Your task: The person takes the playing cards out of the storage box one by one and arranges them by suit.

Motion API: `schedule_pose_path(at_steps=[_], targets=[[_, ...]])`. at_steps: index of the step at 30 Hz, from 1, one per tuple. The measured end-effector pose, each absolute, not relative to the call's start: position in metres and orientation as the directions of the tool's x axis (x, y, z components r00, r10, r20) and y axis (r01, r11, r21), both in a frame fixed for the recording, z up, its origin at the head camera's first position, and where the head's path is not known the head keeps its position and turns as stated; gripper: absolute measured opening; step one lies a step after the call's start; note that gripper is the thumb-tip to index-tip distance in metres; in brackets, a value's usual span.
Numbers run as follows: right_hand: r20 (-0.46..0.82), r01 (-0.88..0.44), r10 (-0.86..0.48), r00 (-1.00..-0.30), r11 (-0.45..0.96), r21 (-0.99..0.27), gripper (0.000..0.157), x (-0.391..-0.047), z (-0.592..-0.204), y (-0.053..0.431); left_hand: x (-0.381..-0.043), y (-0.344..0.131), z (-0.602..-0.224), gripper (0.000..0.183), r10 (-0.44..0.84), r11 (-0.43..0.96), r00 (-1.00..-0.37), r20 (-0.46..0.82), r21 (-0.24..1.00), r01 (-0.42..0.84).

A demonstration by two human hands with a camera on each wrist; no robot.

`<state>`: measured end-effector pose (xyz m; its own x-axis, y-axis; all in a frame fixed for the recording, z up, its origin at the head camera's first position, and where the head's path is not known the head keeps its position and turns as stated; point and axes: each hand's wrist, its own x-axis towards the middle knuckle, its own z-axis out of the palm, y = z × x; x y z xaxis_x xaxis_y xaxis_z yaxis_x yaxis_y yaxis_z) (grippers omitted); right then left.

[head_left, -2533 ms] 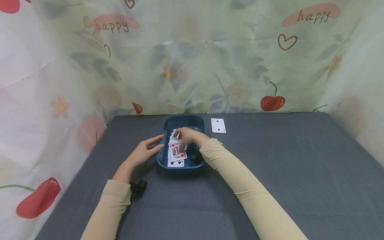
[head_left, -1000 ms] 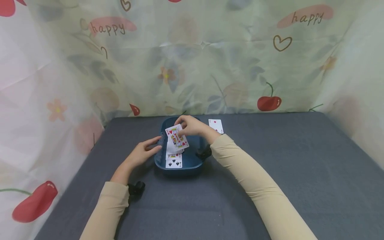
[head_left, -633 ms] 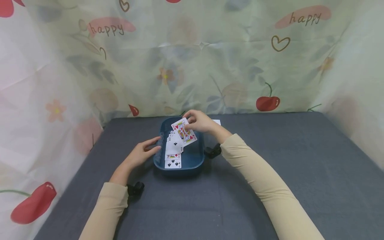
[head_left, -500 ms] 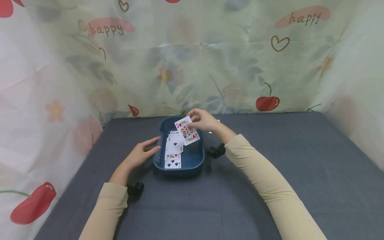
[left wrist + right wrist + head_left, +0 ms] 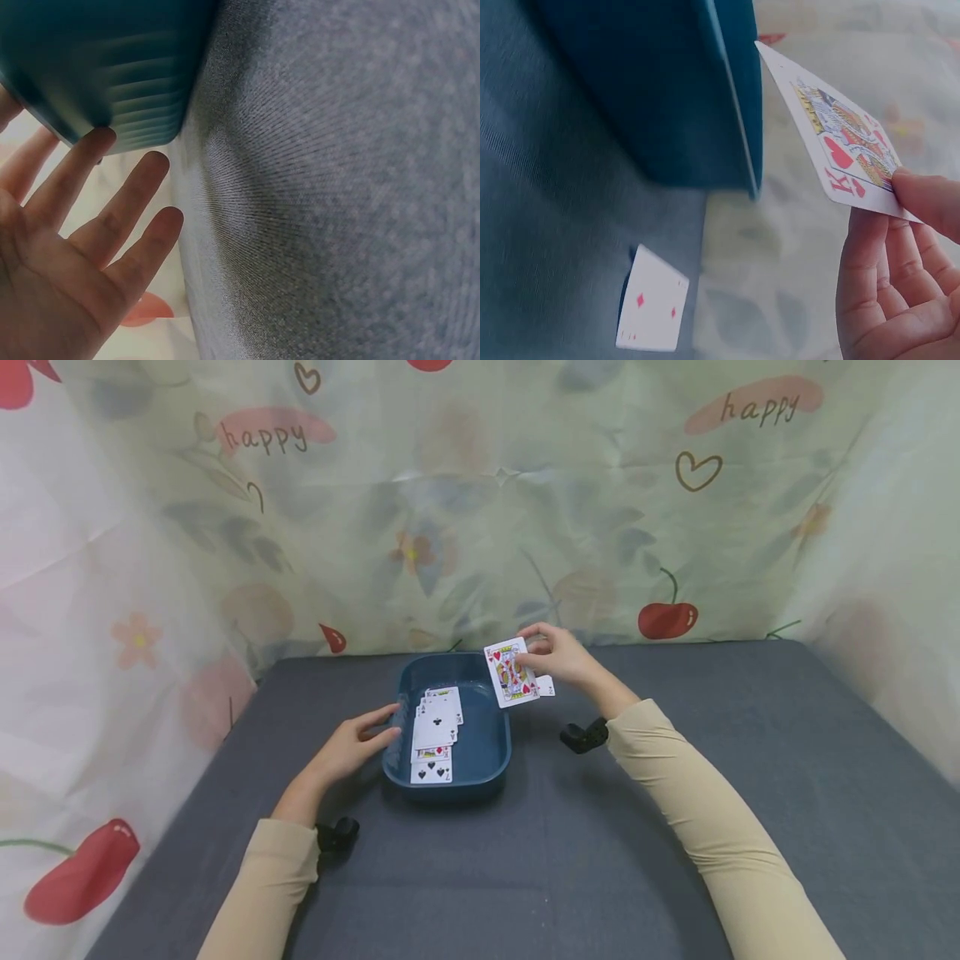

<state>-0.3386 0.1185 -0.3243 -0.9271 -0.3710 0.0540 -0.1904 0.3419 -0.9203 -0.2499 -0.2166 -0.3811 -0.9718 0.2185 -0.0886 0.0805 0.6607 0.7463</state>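
Note:
My right hand (image 5: 564,658) pinches a king of hearts playing card (image 5: 510,672) between thumb and fingers, raised over the right rim of a blue plastic bin (image 5: 486,743). In the right wrist view the king (image 5: 840,139) is held by its lower edge, face showing. My left hand (image 5: 351,747) touches the bin's left rim with spread, fairly straight fingers, its palm visible in the left wrist view. Inside the bin's left half lies an overlapping column of face-up cards, with an ace of clubs (image 5: 437,722) on top and a spade card (image 5: 431,773) at the near end.
A two of diamonds (image 5: 654,300) lies face up on the dark grey tablecloth (image 5: 480,877) right of the bin, partly covered by the king in the head view. Patterned curtains (image 5: 465,527) stand behind and at both sides. Black cameras sit at both wrists.
My right hand has picked the king of hearts off the cards in the bin, lifted it and carried it right past the rim. The left hand has stayed at the bin.

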Motion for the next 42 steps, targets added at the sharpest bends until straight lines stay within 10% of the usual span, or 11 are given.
schedule_pose_path(at_steps=[42], targets=[[-0.064,0.098,0.109,-0.992,0.342,-0.935,0.049,-0.400,-0.402,0.228,-0.249,-0.215,-0.380,0.058,0.226,0.652,-0.970,-0.088,0.754,0.084]])
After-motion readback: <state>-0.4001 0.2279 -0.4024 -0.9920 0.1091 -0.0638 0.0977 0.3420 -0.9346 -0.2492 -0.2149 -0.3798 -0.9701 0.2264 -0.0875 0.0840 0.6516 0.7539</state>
